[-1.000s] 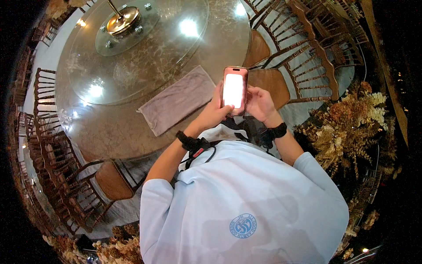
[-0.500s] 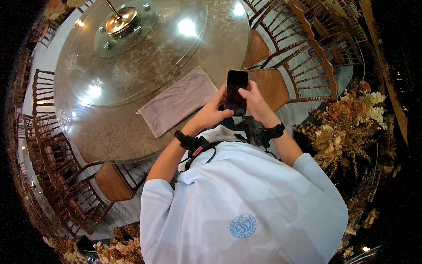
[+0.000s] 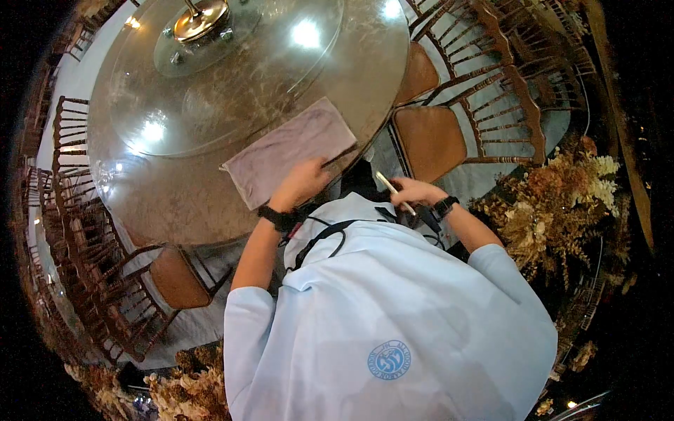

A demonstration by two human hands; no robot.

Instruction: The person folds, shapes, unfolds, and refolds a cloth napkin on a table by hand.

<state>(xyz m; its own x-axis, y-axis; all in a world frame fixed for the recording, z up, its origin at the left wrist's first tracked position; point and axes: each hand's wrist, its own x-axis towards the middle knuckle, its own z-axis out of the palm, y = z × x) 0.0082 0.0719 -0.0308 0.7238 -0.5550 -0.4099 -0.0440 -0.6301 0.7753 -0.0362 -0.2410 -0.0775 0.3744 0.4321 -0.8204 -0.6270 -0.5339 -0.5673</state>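
A phone [image 3: 395, 192], seen nearly edge-on, is in my right hand [image 3: 418, 194], whose fingers are wrapped round its lower part. My left hand [image 3: 303, 181] is over the lower right part of a folded pinkish-grey cloth [image 3: 288, 144] near the table's edge; its fingers are partly hidden and blurred, and whether they touch the cloth or hold anything cannot be made out. The cloth lies flat on the round marbled table [image 3: 189, 217]. Black bands are round both wrists.
A glass turntable [image 3: 210, 133] with a gold-coloured stand [image 3: 200, 21] is on the table. Wooden chairs with brown seats are at the right [image 3: 430, 144] and lower left [image 3: 179, 277]. Dried flowers [image 3: 554, 210] are at the right and lower left.
My hands have moved apart. The phone has gone down and right with my right hand and turned edge-on. My left hand has let go of it and moved left to the cloth.
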